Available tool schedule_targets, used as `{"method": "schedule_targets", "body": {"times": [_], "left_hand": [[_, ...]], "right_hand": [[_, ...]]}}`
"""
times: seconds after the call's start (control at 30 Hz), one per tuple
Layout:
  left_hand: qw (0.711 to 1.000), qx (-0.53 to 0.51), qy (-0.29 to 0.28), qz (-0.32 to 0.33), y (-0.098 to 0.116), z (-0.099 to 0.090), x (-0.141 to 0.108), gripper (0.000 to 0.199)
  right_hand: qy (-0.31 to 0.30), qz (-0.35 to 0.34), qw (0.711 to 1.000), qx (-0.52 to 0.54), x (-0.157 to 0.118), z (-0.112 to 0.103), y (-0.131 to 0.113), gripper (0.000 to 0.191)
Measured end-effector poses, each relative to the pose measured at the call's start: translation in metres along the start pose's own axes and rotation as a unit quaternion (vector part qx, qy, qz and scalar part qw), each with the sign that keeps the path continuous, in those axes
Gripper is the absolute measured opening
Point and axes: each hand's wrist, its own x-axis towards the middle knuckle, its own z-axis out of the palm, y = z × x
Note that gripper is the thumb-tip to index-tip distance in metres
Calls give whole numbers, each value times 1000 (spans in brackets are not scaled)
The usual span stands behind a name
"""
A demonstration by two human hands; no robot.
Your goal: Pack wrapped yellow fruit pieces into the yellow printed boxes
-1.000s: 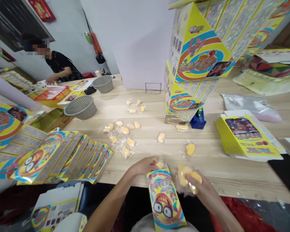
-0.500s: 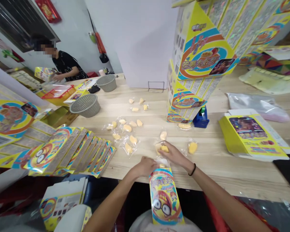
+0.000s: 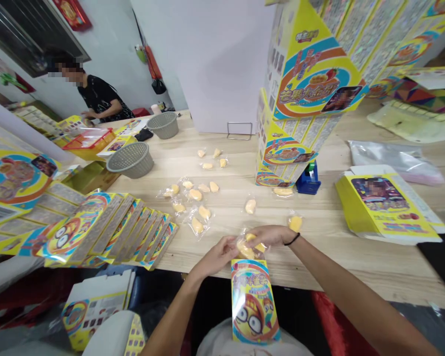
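My hands meet just above the table's near edge. Between them is a clump of yellow sweets in clear wrap point(image 3: 246, 246), held under my right hand point(image 3: 271, 236), which wears a black wristband. My left hand point(image 3: 217, 256) pinches the wrap from the other side. Just below, a printed yellow bag with a bespectacled cartoon face point(image 3: 254, 301) hangs over the table edge, its mouth close to the clump. Other wrapped yellow sweets point(image 3: 197, 225) lie scattered on the wooden table point(image 3: 319, 257), one point(image 3: 295, 223) close to my right hand.
Flat printed cartons point(image 3: 107, 230) overlap at the left. Grey plastic baskets point(image 3: 130, 160) and a tall stack of display boxes point(image 3: 311, 64) stand beyond the sweets. A blue tape dispenser point(image 3: 307, 179) sits by the stack. A co-worker point(image 3: 101, 98) stands at the far end.
My right hand has moved from the right to the middle and lifted wrapped sweets off the table. My left hand has risen slightly, and both hands now meet above the bag.
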Motion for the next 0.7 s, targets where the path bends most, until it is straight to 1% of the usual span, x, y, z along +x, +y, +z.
{"method": "schedule_targets", "body": {"times": [0.07, 0.2, 0.27, 0.37, 0.47, 0.5, 0.53, 0.6, 0.67, 0.7], "left_hand": [[1000, 29, 10, -5, 0, 3, 4, 42], [991, 134, 18, -7, 7, 11, 10, 29], [986, 160, 38, -13, 12, 15, 11, 30], [978, 191, 74, -32, 15, 17, 12, 28], [973, 208, 84, -50, 14, 16, 15, 23], [973, 210, 81, -55, 13, 16, 17, 25], [972, 214, 77, -59, 13, 16, 18, 30], [970, 224, 70, -62, 13, 16, 21, 34], [968, 235, 69, -59, 14, 17, 23, 27], [967, 238, 68, -53, 15, 17, 22, 21]], "right_hand": [[35, -22, 999, 19, -7, 1, 1, 23], [115, -51, 990, 67, -14, 4, 5, 28], [146, -59, 981, 109, -18, 5, 4, 32], [193, -78, 962, 174, -26, 4, -5, 42], [243, -117, 933, 240, -34, 5, -18, 49], [262, -121, 926, 242, -35, 8, -21, 52], [279, -116, 926, 226, -34, 11, -21, 55], [290, -95, 940, 153, -28, 21, -15, 61], [277, -87, 952, 93, -20, 32, -3, 58], [272, -92, 954, 84, -16, 36, 4, 52]]}}
